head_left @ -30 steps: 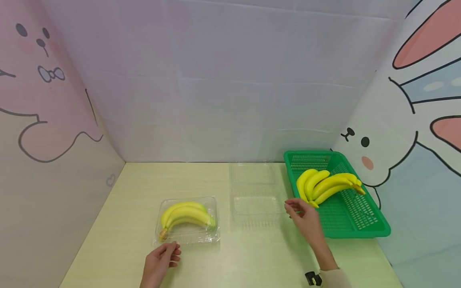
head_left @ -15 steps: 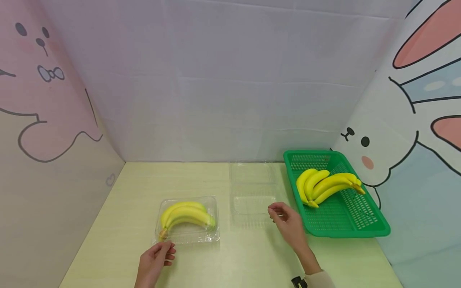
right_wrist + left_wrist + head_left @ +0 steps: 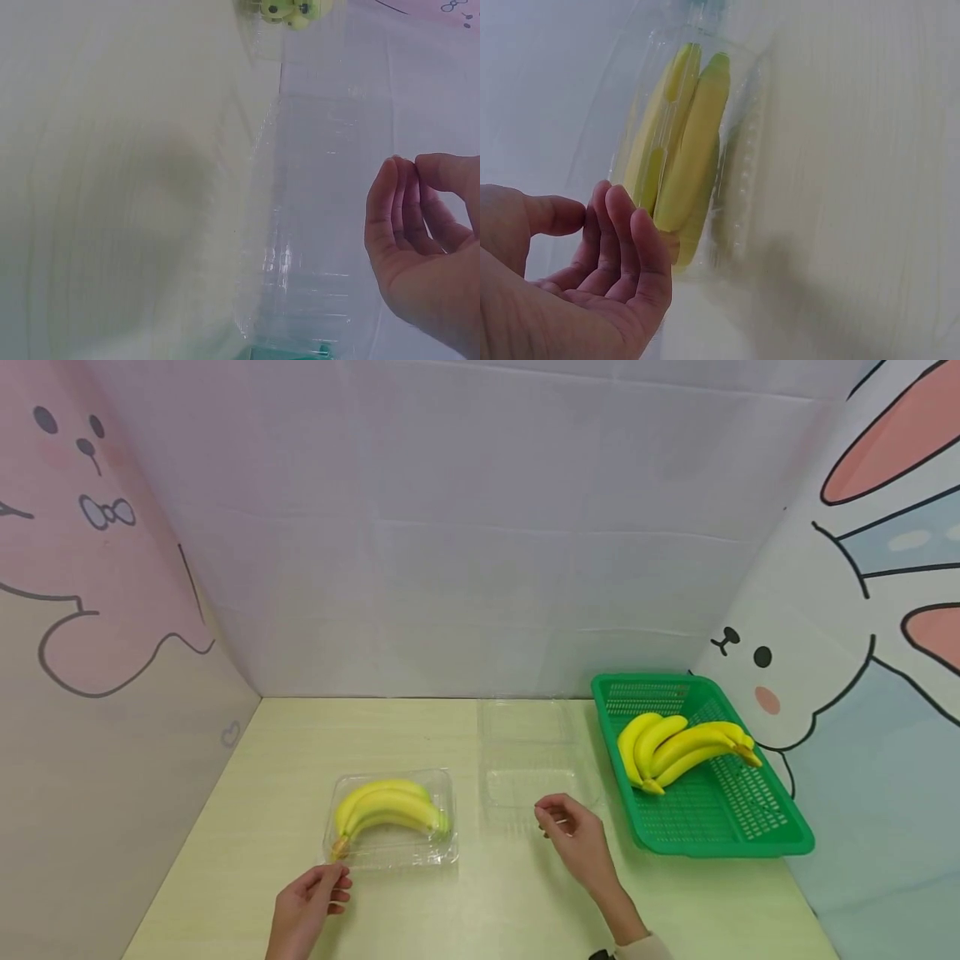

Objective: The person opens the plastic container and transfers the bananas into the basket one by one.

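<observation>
"Do we see the left hand hold something?"

"No, its fingers curl loosely around nothing. It is just beside the closed clear box, in which the bananas lie. If it touches the box, we cannot tell."

"And the right hand?"

"There we see the thumb and fingertips together, with nothing between them. It is at the near right corner of the open clear container."

"Where is this container?"

"Between the closed box and the green basket, which contains the other bananas."
</observation>
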Demonstrator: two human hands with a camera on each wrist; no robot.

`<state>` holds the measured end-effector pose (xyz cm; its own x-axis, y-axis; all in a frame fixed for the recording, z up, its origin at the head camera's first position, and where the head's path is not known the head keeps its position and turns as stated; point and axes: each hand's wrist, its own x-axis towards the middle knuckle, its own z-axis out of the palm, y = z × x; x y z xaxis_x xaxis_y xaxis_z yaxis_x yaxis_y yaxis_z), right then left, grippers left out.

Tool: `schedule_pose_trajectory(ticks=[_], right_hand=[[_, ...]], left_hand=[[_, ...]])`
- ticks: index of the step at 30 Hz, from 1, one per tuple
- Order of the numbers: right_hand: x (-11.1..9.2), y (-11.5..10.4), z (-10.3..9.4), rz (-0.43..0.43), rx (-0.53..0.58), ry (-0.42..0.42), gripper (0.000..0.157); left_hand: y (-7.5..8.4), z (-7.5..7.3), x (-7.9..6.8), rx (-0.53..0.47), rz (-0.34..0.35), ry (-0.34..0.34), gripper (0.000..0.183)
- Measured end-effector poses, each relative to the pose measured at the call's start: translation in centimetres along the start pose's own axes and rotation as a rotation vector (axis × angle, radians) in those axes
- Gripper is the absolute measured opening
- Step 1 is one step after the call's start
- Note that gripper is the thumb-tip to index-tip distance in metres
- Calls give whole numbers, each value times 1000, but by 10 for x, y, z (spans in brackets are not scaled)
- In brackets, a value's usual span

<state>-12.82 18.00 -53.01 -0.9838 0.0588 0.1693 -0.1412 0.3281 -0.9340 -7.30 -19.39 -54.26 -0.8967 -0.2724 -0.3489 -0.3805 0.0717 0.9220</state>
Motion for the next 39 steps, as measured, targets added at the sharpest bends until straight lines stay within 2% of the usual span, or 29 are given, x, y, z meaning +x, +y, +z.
schedule_pose_trajectory(ticks=[7,17,23,32,39], right_hand=[[-5,1,14,-18,34,-28,6],[-10,1,31,8,78,-88,5],[-14,1,41,33,87,-117,6],[-19,1,58,55,187,-165,10],[-22,1,70,67,148,-194,11]], left_hand=[[0,-8,1,18,-14,28,29],[-2,-21,3,28,-10,77,33],[-5,-27,7,39,-5,128,32],[-7,-29,11,35,-1,239,30],[-11,-30,12,24,-4,283,25]])
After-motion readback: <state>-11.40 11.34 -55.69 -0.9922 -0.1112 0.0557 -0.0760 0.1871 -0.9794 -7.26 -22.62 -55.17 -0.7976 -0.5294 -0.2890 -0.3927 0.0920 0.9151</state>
